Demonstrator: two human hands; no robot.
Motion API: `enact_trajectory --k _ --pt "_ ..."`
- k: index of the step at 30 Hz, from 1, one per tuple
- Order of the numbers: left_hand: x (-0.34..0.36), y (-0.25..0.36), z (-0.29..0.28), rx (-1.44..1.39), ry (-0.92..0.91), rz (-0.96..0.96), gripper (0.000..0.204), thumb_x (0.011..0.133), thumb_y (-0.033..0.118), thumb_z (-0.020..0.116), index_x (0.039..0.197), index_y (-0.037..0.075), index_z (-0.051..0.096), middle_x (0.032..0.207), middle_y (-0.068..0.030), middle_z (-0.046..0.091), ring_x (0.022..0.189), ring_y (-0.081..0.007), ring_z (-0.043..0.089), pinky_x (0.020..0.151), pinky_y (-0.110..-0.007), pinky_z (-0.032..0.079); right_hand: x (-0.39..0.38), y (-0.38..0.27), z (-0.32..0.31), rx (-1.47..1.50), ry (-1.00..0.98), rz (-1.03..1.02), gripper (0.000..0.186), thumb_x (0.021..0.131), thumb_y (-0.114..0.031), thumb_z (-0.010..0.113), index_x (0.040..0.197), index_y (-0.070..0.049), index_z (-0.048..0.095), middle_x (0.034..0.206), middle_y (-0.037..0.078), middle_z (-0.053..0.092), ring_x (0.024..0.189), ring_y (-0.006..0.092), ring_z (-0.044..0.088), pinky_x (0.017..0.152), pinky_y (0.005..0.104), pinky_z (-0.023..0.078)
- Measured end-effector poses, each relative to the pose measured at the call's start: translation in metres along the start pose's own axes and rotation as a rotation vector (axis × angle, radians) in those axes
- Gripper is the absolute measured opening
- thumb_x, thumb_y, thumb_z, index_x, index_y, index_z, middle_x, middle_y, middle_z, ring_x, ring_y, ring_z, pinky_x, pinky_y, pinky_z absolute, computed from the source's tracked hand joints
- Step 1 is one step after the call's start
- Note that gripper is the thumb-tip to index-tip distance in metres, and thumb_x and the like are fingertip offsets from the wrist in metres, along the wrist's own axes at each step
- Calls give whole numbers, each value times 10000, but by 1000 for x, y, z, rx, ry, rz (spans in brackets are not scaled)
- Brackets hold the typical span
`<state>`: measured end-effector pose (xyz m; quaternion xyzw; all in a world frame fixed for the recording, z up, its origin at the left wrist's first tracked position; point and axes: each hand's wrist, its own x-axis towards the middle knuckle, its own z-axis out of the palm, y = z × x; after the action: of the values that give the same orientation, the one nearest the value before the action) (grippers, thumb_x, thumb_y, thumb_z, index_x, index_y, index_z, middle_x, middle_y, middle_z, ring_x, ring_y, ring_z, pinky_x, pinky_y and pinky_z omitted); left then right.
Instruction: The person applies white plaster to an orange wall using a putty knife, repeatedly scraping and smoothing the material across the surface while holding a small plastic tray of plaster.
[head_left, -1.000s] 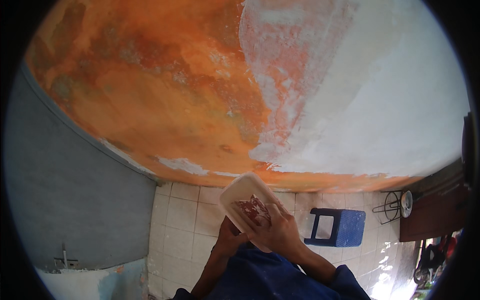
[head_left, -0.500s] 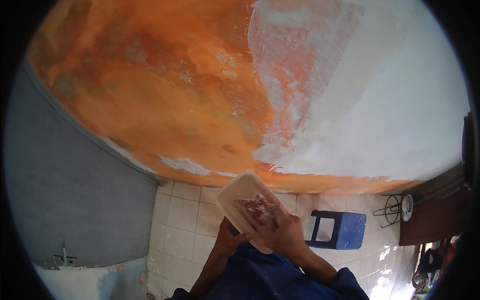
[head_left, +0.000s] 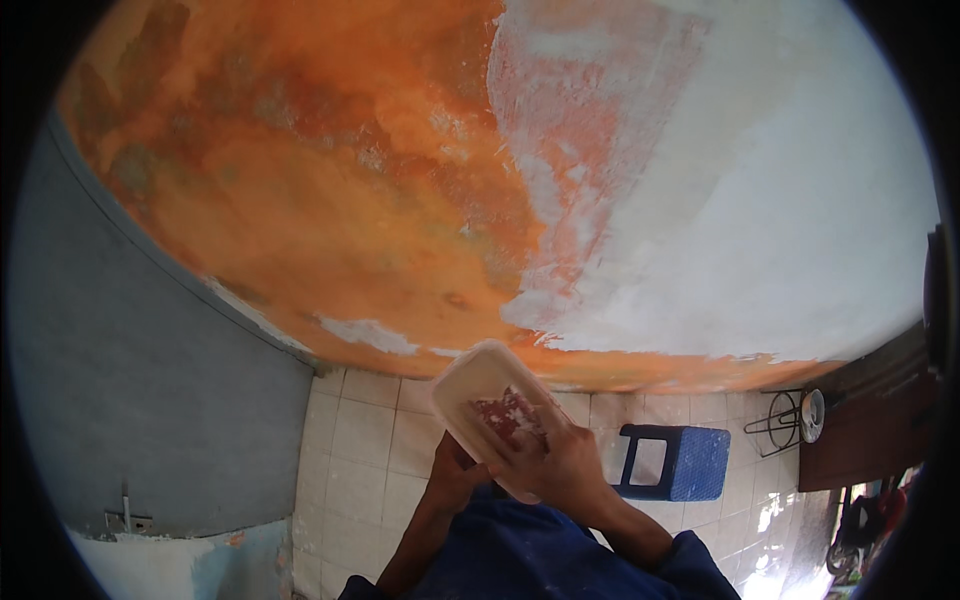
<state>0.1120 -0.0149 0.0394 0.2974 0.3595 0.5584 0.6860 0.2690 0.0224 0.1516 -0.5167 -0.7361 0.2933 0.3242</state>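
Tray (head_left: 482, 372) with a reddish, white-smeared scraper (head_left: 509, 412) inside.
Gripping the scraper in right hand (head_left: 566, 465), clasping the tray's near left side in left hand (head_left: 457, 474); probably best keeping the blade low and the tray steady, working above tiled floor (head_left: 365, 430), before the orange-and-white wall (head_left: 350, 220).

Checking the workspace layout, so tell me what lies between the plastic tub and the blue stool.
The head view shows the right hand between the plastic tub and the blue stool, with pale floor tiles visible beyond it.

Smooth plastic tub (head_left: 488, 366), rough wall (head_left: 330, 210)
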Motion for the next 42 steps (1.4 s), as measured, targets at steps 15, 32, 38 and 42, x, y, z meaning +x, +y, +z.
enact_trajectory --k 15,32,38,42 --pt "-6 -9 -2 99 20 -34 853 650 85 801 1343 41 304 1256 -109 492 1163 -222 496 964 -374 441 -3 4 23 -29 0 63 204 739 -78 590 918 21 592 835 239 630 764 423 622 661 447 507" --pt "-10 -14 -2 57 -25 -77 870 635 73 790 1345 10 292 1255 -117 472 1164 -241 486 942 -386 455 1 23 -24 230 20 295 243 766 -79 650 986 20 613 738 199 644 678 270 665 624 335 505" --pt "-13 -12 -1 41 95 -108 820 620 42 765 1307 4 319 1123 -61 491 1038 -193 524 885 -342 469 -15 24 -29 165 176 219 140 772 -36 671 817 25 553 730 171 650 641 172 660 554 276 488" --pt "-11 -9 0 59 109 -101 781 616 24 747 1281 6 337 1072 -39 483 969 -164 538 842 -323 479 -22 33 -13 384 352 59 135 811 -19 647 863 19 528 777 128 666 678 119 647 574 251 499"
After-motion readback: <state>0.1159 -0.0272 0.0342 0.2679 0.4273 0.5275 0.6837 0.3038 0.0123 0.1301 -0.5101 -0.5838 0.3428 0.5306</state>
